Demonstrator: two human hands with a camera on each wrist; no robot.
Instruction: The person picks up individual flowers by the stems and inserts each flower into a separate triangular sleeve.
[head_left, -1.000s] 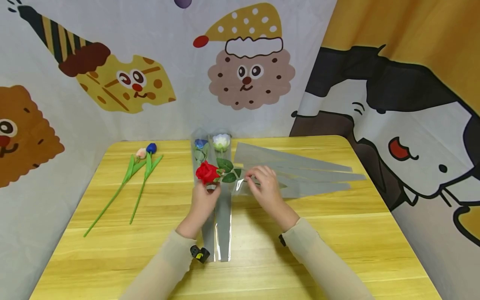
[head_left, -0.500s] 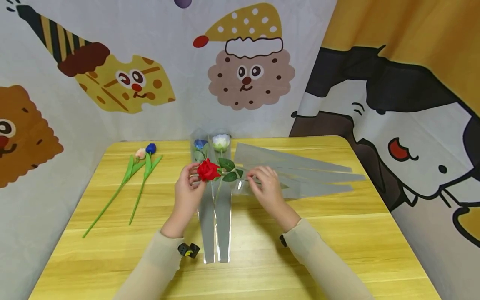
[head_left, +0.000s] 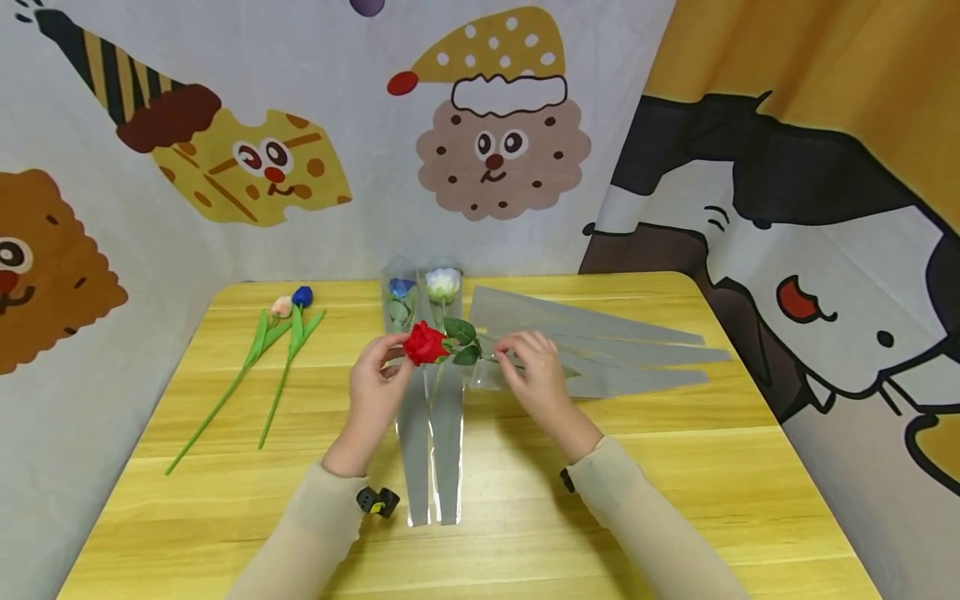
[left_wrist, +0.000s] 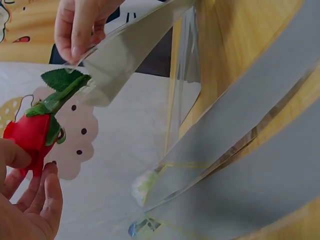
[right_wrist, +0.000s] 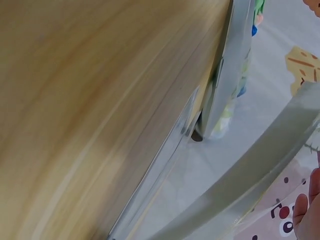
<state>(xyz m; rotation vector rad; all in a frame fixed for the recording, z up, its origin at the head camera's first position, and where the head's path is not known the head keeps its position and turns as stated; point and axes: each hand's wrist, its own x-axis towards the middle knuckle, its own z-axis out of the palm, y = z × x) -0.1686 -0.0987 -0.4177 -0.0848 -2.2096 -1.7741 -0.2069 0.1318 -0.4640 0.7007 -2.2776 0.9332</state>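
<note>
A pale cloth [head_left: 337,250] printed with cartoon snacks and a big black-and-white animal covers the background, a golden band crossing its upper right. Before it stands the wood-grain table [head_left: 525,533].

On the table's right half, grey translucent wrappers [head_left: 600,315] lie fanned out, their narrow ends toward the right. Two filled wrappers [head_left: 447,450] lie side by side near the middle, narrow ends toward the person.

To the left, apart from these, lie a pink tulip [head_left: 281,307] and a blue tulip [head_left: 302,296], heads near each other, the pink one's stem reaching further down the table.

Two hands in beige cuffs work over the middle. The left hand [head_left: 378,367] has its grip on the head of a red rose [head_left: 425,343], thumb and fingertips against the petals. The right hand [head_left: 534,371] has a narrow grip, thumb and finger pinching the edge of a raised wrapper [left_wrist: 120,62] (clearest from the left wrist). The rose lies sideways above the filled wrappers, leaves outside the raised wrapper's mouth; how far its stem reaches inside, I cannot tell.

Smallest are the wrapped blooms: a white flower [head_left: 442,285] and, beside it, a blue flower [head_left: 402,288].
</note>
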